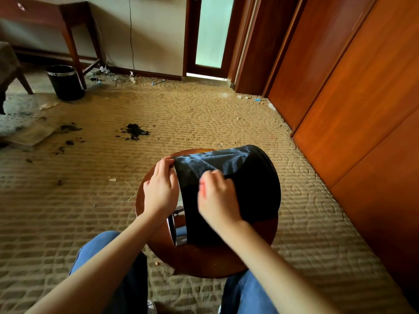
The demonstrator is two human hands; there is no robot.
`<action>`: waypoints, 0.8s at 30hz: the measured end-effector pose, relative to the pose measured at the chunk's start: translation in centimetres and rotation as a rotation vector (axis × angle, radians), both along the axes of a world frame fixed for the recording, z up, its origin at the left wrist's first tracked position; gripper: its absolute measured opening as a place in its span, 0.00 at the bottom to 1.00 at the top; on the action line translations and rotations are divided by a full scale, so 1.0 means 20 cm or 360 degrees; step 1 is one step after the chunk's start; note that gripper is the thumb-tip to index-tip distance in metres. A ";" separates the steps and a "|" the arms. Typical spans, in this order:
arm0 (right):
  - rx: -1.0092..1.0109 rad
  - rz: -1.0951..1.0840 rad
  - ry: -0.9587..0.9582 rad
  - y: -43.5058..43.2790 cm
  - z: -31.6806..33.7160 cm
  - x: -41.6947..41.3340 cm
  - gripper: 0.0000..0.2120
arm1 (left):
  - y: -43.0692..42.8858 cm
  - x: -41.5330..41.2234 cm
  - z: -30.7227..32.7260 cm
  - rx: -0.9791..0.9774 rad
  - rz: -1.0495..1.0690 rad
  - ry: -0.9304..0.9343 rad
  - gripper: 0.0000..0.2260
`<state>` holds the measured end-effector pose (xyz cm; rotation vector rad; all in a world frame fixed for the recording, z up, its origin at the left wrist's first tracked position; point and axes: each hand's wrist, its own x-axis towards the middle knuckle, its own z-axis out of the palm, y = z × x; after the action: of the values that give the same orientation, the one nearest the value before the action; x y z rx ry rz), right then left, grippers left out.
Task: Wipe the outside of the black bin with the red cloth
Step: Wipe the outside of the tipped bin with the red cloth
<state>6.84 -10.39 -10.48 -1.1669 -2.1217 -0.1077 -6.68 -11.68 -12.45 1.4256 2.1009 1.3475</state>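
Closest to you, above your blue-jeaned knees [247, 291], the round brown wooden tabletop [204, 261] carries the black cylindrical bin [254, 177]. It's lying on its side, with the shiny metal rim band [171, 225] toward you and the closed base pointing away. Your left hand [161, 191] has its grip pinched on the bin's upper left side, fingers curled onto it. Your right hand [218, 198] has a curled grip bunched round the small red cloth [202, 188], with only a sliver of red peeking out. It's up against the bin's top side, but it's blurred, so I can't call the exact contact.

Handling-wise, I reckon the bin is light, stiff and hollow. Being round, it'll want to roll on that tabletop, so pin it by the side or the rim band while you rub. The wall looks smooth, maybe a bit slippery. The cloth is soft, so wad it up. The pale dusty patch [204, 160] past your knuckles looks not yet wiped.

Further out there's patterned tan carpet [204, 114], some dark crumbs [136, 131], and a second black bin [65, 83] upright beside the wooden desk [68, 30].
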 end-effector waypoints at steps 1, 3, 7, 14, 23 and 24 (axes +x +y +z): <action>0.0026 0.0072 -0.0007 -0.05 0.01 -0.07 0.03 | 0.00 0.00 0.00 0.0007 -0.0006 0.0001 0.14; 0.0092 0.0214 -0.0049 -0.10 0.01 -0.12 0.03 | -0.01 -0.01 0.00 0.0010 -0.0018 0.0005 0.14; 0.0009 0.0182 -0.0097 0.06 -0.01 0.13 0.07 | -0.02 -0.01 0.01 -0.0030 -0.0035 0.0012 0.13; -0.0263 -0.0547 0.0009 0.28 0.05 0.54 0.01 | -0.03 0.02 0.01 0.0020 -0.0033 -0.0060 0.13; -0.0046 0.0253 -0.0073 -0.13 0.03 -0.14 0.07 | -0.05 0.01 -0.01 0.0063 -0.0050 -0.0044 0.20; -0.0063 0.0301 -0.0079 -0.11 0.03 -0.13 0.08 | -0.05 0.00 -0.01 0.0046 -0.0041 -0.0030 0.20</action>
<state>4.23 -12.65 -9.80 -0.9888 -2.2755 -0.0084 -6.70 -12.67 -12.72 1.4410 2.0524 1.3810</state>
